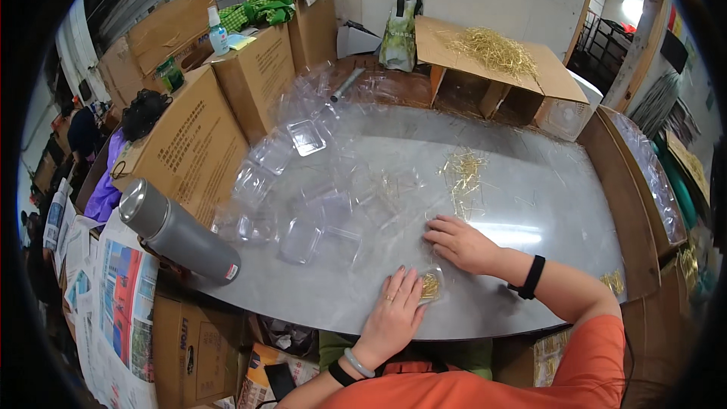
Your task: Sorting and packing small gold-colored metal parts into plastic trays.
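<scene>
Near the table's front edge, a small clear plastic box (pixel 430 286) holds a bunch of thin gold-coloured metal pieces. My left hand (pixel 394 307) is closed on its left side, fingers along the edge and the thumb low. Farther right, my right hand (pixel 463 245) rests on the grey table with its fingers stretched out to the left, slightly bent; I make out nothing held in it. Beyond it lies a loose scatter of bent gold wire pieces (pixel 464 174). Many clear plastic boxes (pixel 301 238) spread left of my hands, some overlapping.
A grey flask (pixel 180 233) stands at the left edge before tall cardboard cartons (pixel 189 140). At the back right, a cardboard box with openings (pixel 462 95) carries a heap of gold wire pieces (pixel 496 53). A dark tube (pixel 347 85) lies at the back. Cardboard (pixel 625 197) walls the right side.
</scene>
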Demonstrator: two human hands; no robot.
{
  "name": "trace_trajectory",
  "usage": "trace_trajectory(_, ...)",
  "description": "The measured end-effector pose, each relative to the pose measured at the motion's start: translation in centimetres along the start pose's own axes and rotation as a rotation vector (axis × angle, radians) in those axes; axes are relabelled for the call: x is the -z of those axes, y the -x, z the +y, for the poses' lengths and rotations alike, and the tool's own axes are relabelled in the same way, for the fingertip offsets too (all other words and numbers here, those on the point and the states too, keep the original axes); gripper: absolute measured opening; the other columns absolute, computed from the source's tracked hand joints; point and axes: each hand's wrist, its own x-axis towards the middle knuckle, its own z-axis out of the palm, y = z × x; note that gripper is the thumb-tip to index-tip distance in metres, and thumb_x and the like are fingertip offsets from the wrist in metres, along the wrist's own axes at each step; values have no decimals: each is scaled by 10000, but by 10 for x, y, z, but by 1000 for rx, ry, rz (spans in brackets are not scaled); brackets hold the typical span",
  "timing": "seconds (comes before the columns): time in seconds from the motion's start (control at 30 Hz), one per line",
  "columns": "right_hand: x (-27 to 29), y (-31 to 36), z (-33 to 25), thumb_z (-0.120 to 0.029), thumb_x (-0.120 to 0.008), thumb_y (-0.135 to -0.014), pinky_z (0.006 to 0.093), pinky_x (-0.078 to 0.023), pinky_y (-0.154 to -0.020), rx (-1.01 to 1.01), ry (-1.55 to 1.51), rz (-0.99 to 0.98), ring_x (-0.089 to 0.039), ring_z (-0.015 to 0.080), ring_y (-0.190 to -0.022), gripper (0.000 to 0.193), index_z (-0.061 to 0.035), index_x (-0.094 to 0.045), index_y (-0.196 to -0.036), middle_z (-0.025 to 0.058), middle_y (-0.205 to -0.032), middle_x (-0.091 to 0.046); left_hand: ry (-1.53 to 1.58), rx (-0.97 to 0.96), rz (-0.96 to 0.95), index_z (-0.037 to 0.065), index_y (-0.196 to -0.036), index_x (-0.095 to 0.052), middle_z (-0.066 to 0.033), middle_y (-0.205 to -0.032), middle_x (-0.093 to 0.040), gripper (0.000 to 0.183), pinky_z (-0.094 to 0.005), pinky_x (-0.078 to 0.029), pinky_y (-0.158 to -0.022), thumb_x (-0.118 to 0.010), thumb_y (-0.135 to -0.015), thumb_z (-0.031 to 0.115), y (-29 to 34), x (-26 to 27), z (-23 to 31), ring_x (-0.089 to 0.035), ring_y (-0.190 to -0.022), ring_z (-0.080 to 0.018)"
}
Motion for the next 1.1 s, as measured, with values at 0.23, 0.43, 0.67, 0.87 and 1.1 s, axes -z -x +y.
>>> trace_trajectory(0.23, -10, -59, 18, -50, -611, -870, 433, -465, -1039, -134, -12, -18, -586, 341, -1189, 349, -43, -668, -1215, 144, -1262, -651, -33, -11, -2, -69, -1330, -587, -237, -1451, -523, 485, -516, -387, -1162, -695, -935, 191, -1, 0, 2, -443, -1402, -422)
trace_trajectory(0.43, -50, -139, 56, -155, -602, -943, 468, -412, -1130, -230, -55, 193, -481, 427, -1357, 475, -67, -535, -1406, 176, -1490, -524, -3, -2, -2, -66, -1324, -587, -237, -1447, -523, 491, -513, -388, -1161, -707, -918, 181, 0, 1, 0, -451, -1397, -418)
trace_trajectory(0.67, -45, -153, 24, -417, -453, -1064, 630, -246, -1206, -192, 62, -261, -223, 431, -1543, 567, -162, -398, -1568, 155, -1667, -294, 60, 12, 6, -66, -1318, -587, -239, -1441, -527, 489, -517, -388, -1161, -713, -906, 166, 3, -1, -4, -450, -1397, -422)
trace_trajectory(0.87, -24, -52, 27, -497, -421, -1072, 616, -201, -1232, 14, -25, -309, -220, 431, -1547, 631, -134, -370, -1586, 139, -1679, -280, 39, -3, 10, -63, -1339, -581, -238, -1455, -519, 478, -522, -375, -1170, -683, -942, 184, 2, 0, -1, -437, -1407, -429)
trace_trajectory(1.1, 16, 54, -16, -601, -425, -1047, 587, -200, -1245, -118, 5, -305, -241, 413, -1545, 728, -114, -370, -1585, 149, -1672, -293, 20, -13, -19, -65, -1353, -576, -236, -1485, -499, 462, -493, -386, -1172, -653, -963, 171, 5, -2, -1, -409, -1441, -428)
